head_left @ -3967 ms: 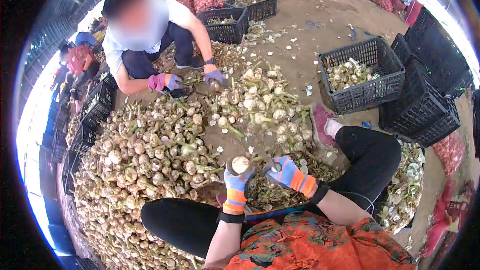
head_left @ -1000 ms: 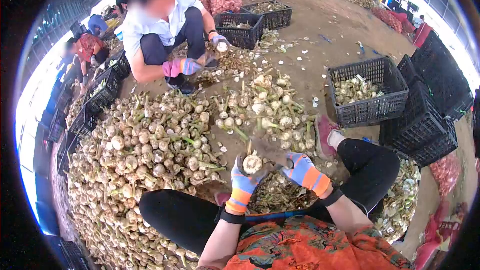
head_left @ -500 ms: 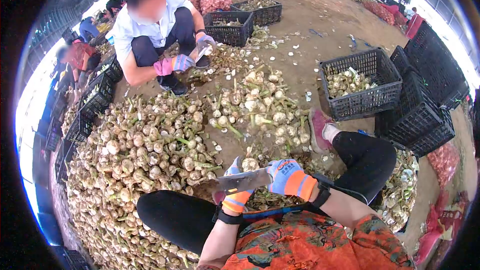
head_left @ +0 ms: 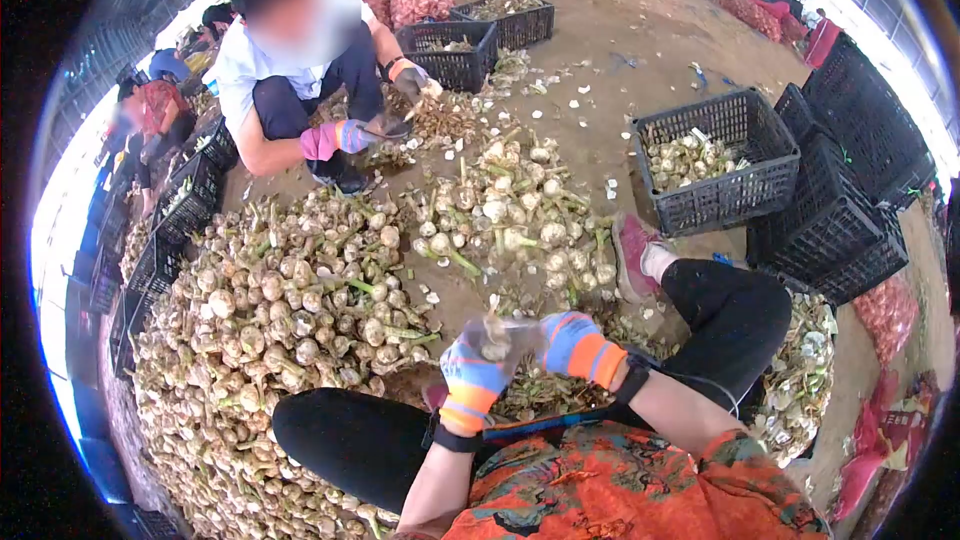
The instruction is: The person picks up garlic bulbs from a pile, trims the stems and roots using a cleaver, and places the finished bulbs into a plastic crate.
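My left hand [head_left: 475,370], in a blue and orange glove, is closed round a garlic bulb [head_left: 494,340] in front of my lap. My right hand [head_left: 582,348], gloved alike, is closed on the handle end of a knife [head_left: 518,336]. The blade is blurred and lies across the bulb, between the two hands. A large pile of garlic bulbs [head_left: 270,310] with stems lies to the left of my hands. A smaller heap of garlic [head_left: 510,205] is on the ground beyond them.
A co-worker [head_left: 290,70] squats ahead on the left, a tool in one gloved hand. A black crate [head_left: 720,165] partly filled with garlic stands at the right, beside stacked crates [head_left: 835,220]. More crates [head_left: 450,55] stand at the back. Peelings [head_left: 800,380] lie beside my right leg.
The knife has swung from lying across my left wrist to the bulb, and its blade is now blurred. My left hand has turned and closed round the bulb. The co-worker's hands have moved slightly.
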### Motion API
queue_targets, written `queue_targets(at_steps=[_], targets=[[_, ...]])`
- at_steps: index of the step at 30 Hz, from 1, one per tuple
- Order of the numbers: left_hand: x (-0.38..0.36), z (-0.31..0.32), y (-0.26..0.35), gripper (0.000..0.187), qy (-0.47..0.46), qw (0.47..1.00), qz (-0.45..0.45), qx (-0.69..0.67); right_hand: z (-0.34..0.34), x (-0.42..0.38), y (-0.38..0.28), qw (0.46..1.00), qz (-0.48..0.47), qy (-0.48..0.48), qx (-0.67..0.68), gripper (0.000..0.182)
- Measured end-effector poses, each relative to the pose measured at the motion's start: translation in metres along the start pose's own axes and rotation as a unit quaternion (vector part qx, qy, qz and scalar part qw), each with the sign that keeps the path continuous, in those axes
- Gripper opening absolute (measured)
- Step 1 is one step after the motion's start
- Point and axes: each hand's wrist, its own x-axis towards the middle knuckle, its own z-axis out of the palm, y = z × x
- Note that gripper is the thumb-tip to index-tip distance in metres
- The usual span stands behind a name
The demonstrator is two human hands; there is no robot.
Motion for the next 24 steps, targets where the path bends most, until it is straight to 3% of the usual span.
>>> queue_targets(at_steps=[1, 2, 5, 6, 7, 9, 10, 12, 13, 14, 16, 17, 19, 20, 21, 22, 23, 24], targets=[[-0.003, -0.001, 0.002, 0.035, 0.054, 0.896, 0.209, 0.388, 0.003, 0.009, 0.025, 0.987, 0.116, 0.026, 0.113, 0.041], [-0.002, 0.001, -0.021, 0.05, 0.044, 0.947, 0.186, 0.257, 0.012, 0.01, 0.045, 0.976, 0.12, 0.085, 0.158, 0.042], [0.007, 0.0, -0.009, 0.058, 0.072, 0.962, 0.131, 0.227, 0.017, 0.0, 0.034, 0.951, 0.096, 0.169, 0.242, 0.04], [0.013, -0.002, -0.019, 0.055, 0.121, 0.967, 0.108, 0.198, 0.005, 0.002, 0.028, 0.934, 0.065, 0.223, 0.27, 0.037], [0.019, -0.001, -0.027, 0.04, 0.081, 0.993, 0.034, -0.075, 0.005, 0.002, 0.02, 0.895, 0.033, 0.22, 0.386, 0.029], [0.028, -0.01, -0.029, 0.018, -0.023, 0.918, -0.098, -0.384, 0.059, 0.026, 0.035, 0.853, -0.043, 0.197, 0.481, 0.022], [0.026, -0.01, -0.026, 0.007, 0.038, 0.87, -0.174, -0.459, 0.05, 0.02, 0.027, 0.852, -0.045, 0.196, 0.483, 0.022], [0.022, -0.011, -0.024, 0.007, 0.053, 0.858, -0.176, -0.479, 0.038, 0.006, 0.009, 0.823, -0.109, 0.177, 0.529, 0.005], [0.021, -0.01, -0.023, 0.007, 0.065, 0.843, -0.179, -0.503, 0.045, 0.009, 0.007, 0.821, -0.106, 0.178, 0.532, 0.005], [0.02, -0.005, -0.022, 0.007, 0.085, 0.859, -0.162, -0.478, 0.054, 0.015, 0.005, 0.766, -0.115, 0.138, 0.618, 0.007], [0.019, 0.0, -0.012, 0.006, 0.049, 0.846, -0.171, -0.502, 0.021, -0.006, -0.011, 0.825, -0.141, 0.174, 0.518, 0.01], [0.018, 0.002, -0.004, 0.006, 0.014, 0.831, -0.177, -0.527, 0.039, 0.007, -0.004, 0.825, -0.138, 0.177, 0.518, 0.01], [0.012, 0.008, 0.012, 0.008, 0.033, 0.841, -0.195, -0.503, 0.101, 0.044, 0.026, 0.902, -0.03, 0.09, 0.421, 0.038], [0.015, 0.001, 0.005, 0.008, 0.044, 0.817, -0.223, -0.531, 0.099, 0.052, 0.043, 0.979, -0.11, 0.032, 0.169, 0.039], [0.018, -0.013, 0.004, 0.004, 0.028, 0.887, -0.11, -0.447, 0.096, 0.06, 0.059, 0.973, -0.214, 0.019, -0.078, 0.042], [0.021, -0.027, 0.002, 0.006, 0.037, 0.933, 0.004, -0.359, 0.097, 0.07, 0.076, 0.995, -0.001, 0.051, 0.084, 0.041], [0.025, -0.045, 0.029, 0.015, 0.128, 0.895, 0.021, -0.428, 0.096, 0.071, 0.09, 0.968, 0.128, 0.066, 0.206, 0.043], [0.032, -0.092, 0.014, 0.029, 0.199, 0.949, 0.177, -0.169, 0.095, 0.072, 0.103, 0.905, 0.248, 0.114, 0.327, 0.045]])
